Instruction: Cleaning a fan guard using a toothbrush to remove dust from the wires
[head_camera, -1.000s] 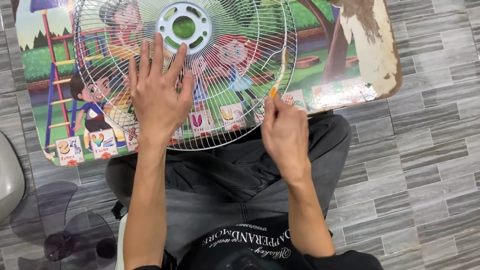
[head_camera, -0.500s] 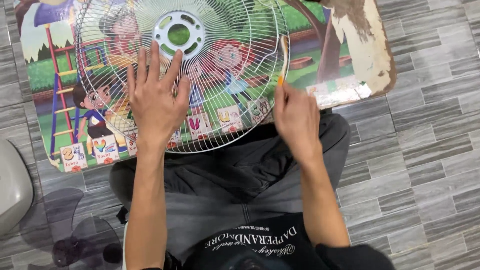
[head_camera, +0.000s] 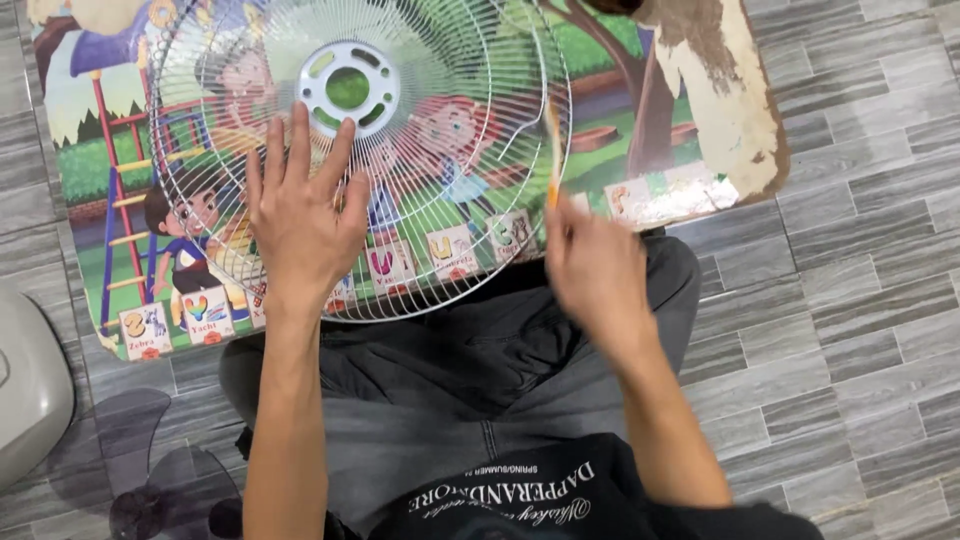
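Head view, looking down at a seated person's lap and a low counter (head_camera: 720, 90) with a colourful cartoon playground print, worn bare at its right corner. A white wire fan guard (head_camera: 470, 60) lies flat on the counter, its ring-shaped plastic hub (head_camera: 348, 88) toward the far side and its near rim overhanging the counter edge above the person's dark trousers. The left hand (head_camera: 298, 220) lies palm down on the wires, fingers spread and released, gripping nothing; it presses the guard against the counter just below the hub. The right hand (head_camera: 592, 262) is closed on the orange handle end of a slim pale brush (head_camera: 553, 150), whose shaft lies along the guard's right rim; the hand is motion-blurred, so the exact finger placement cannot be told. To work the rim well, the flat left palm should hold its pressure so that the guard neither slides nor rocks on its overhanging edge, and the strokes of the brush are probably best run along the wires rather than across them, short and light near the rim, where the tip could catch. On the grey tiled floor (head_camera: 860, 300) at lower left lie dark translucent fan blades (head_camera: 130, 470) and part of a pale rounded housing (head_camera: 25, 390).
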